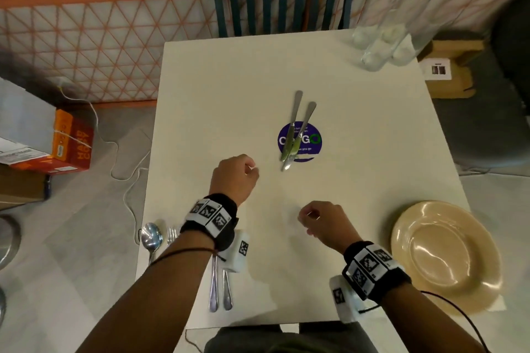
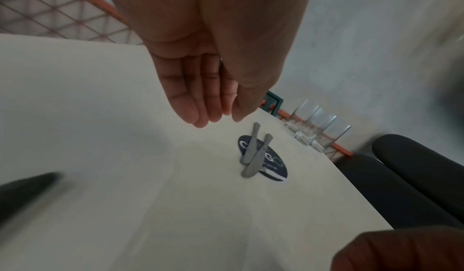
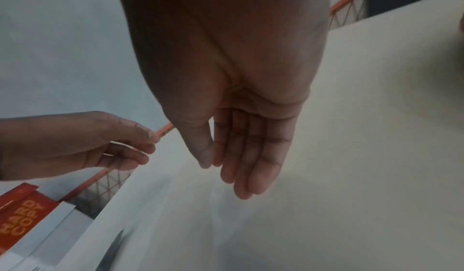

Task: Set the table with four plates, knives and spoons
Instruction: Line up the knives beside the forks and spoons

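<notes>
Knives (image 1: 295, 130) beyond empty left hand (image 1: 233, 178)

Bare surface (image 1: 218, 100) lies open along the far-left side and between the two knives (image 1: 295, 130) at the centre and the near edge. The glasses (image 1: 381, 46) crowd the far-right corner, the plate (image 1: 441, 255) fills the near-right corner, and the spoon (image 1: 151, 238) and other cutlery (image 1: 219, 286) lie along the near-left edge.

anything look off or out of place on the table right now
The two knives lie crossed in the middle of the table, on a round purple sticker, at no place setting. The plates sit stacked at the near right corner, overhanging the edge. Nothing looks spilled or broken.
</notes>
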